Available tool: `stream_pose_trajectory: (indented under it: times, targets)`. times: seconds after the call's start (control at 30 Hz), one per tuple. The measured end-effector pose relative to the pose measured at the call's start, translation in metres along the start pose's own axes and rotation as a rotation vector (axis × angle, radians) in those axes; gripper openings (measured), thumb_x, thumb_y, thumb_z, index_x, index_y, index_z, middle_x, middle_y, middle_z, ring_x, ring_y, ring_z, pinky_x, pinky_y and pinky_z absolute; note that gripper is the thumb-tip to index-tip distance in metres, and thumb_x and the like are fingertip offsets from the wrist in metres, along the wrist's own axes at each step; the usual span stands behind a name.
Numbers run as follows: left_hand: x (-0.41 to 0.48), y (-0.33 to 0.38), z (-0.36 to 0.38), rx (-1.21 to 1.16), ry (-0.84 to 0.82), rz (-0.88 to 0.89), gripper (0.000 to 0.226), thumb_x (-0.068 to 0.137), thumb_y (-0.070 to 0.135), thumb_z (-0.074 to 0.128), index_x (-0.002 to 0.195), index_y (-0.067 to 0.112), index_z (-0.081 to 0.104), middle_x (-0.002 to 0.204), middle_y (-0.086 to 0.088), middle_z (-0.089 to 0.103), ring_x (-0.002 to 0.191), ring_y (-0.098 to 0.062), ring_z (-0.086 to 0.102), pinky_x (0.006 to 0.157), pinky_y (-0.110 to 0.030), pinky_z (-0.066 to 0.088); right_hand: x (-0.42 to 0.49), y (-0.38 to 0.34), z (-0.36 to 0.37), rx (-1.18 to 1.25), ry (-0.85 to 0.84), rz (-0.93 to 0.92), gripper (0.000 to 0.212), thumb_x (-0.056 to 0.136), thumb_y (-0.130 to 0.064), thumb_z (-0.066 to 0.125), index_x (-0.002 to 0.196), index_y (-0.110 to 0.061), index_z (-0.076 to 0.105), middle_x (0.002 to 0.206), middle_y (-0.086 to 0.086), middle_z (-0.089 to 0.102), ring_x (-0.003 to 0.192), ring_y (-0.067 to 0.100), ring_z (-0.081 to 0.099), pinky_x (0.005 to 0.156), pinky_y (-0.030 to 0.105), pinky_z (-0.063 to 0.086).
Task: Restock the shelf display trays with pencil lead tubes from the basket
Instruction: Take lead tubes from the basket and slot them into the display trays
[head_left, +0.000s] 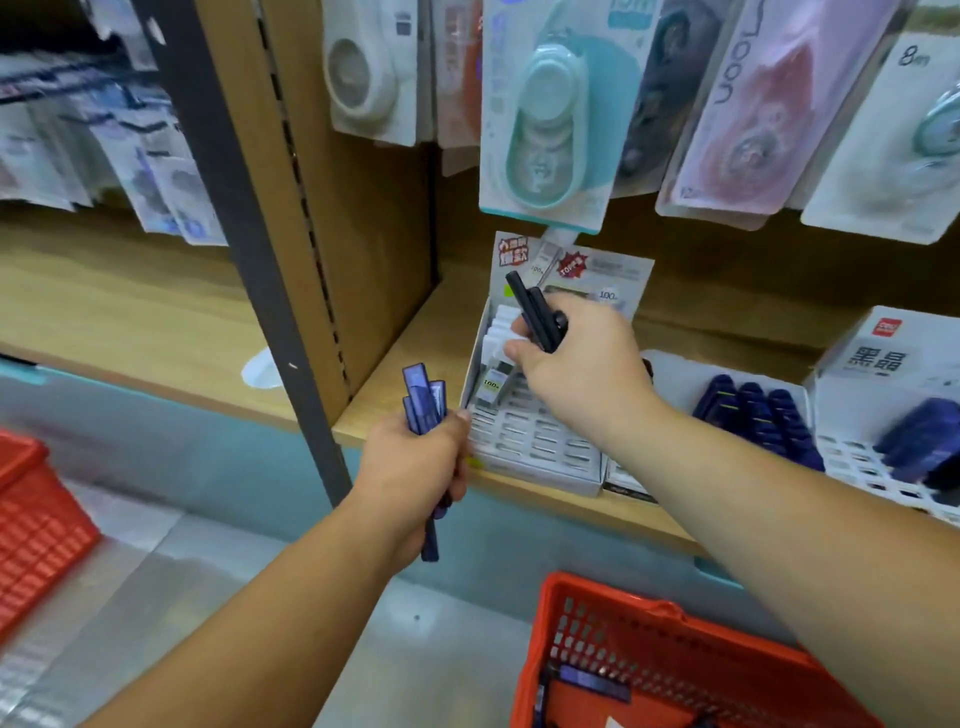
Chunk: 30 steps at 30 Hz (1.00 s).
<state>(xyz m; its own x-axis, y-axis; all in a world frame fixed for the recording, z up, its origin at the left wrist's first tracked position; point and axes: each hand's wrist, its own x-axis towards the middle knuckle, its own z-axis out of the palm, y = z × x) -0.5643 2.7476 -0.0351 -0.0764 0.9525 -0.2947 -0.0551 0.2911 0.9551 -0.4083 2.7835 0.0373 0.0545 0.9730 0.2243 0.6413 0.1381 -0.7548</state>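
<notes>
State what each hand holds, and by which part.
The left hand grips a bunch of blue lead tubes around their middles. The right hand pinches black lead tubes by their lower ends, above the white display tray.

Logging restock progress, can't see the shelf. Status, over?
Left hand grips blue tubes. Right hand holds black tubes over white display tray. White tubes stand at its back; front slots free.

There are blue tubes (422, 397), black tubes (532, 312), a white slotted tray (540, 441), tan wood-grain shelf (405, 374) and red lattice basket (639, 644).
</notes>
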Motion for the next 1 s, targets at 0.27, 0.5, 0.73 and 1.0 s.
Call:
stream_pose_trajectory:
  times: [0.27,0.5,0.73,1.0]
  targets:
    - [-0.004,0.004,-0.006,-0.096,-0.073,-0.023,0.013,0.102,0.022,0.065,0.097,0.011,0.063,0.069,-0.006,0.057,0.051,-0.014,0.048,0.046,-0.025,0.042,-0.002,0.007,0.004,-0.119,-0.044,-0.044,0.014,0.092,-0.027,0.076,0.100,-0.032,0.065,0.100,-0.008,0.071,0.095,0.022,0.067,0.089,0.047,0.058]
    - [-0.014,0.018,-0.004,-0.094,-0.212,-0.036,0.015,0.100,0.023,0.068,0.099,0.009,0.062,0.076,-0.010,0.060,0.054,-0.016,0.048,0.050,-0.025,0.043,0.000,-0.001,0.002,-0.217,-0.169,-0.031,0.011,0.094,-0.031,0.072,0.104,-0.027,0.071,0.087,-0.004,0.069,0.078,0.019,0.065,0.077,0.043,0.059]
    - [-0.038,0.034,0.019,0.048,-0.474,-0.041,0.022,0.101,0.027,0.068,0.093,0.010,0.056,0.067,-0.007,0.058,0.046,-0.014,0.045,0.045,-0.023,0.038,-0.029,-0.015,-0.042,0.265,-0.272,0.169,0.021,0.094,-0.031,0.074,0.097,-0.011,0.069,0.050,-0.001,0.054,0.040,0.013,0.045,0.043,0.023,0.039]
    - [-0.053,0.036,0.043,0.062,-0.595,0.014,0.031,0.103,0.030,0.062,0.108,0.000,0.064,0.090,-0.018,0.073,0.061,-0.017,0.063,0.046,-0.024,0.039,-0.068,0.021,-0.090,0.362,-0.212,0.325,0.013,0.093,-0.017,0.076,0.098,-0.008,0.070,0.051,0.004,0.052,0.047,0.018,0.044,0.048,0.031,0.040]
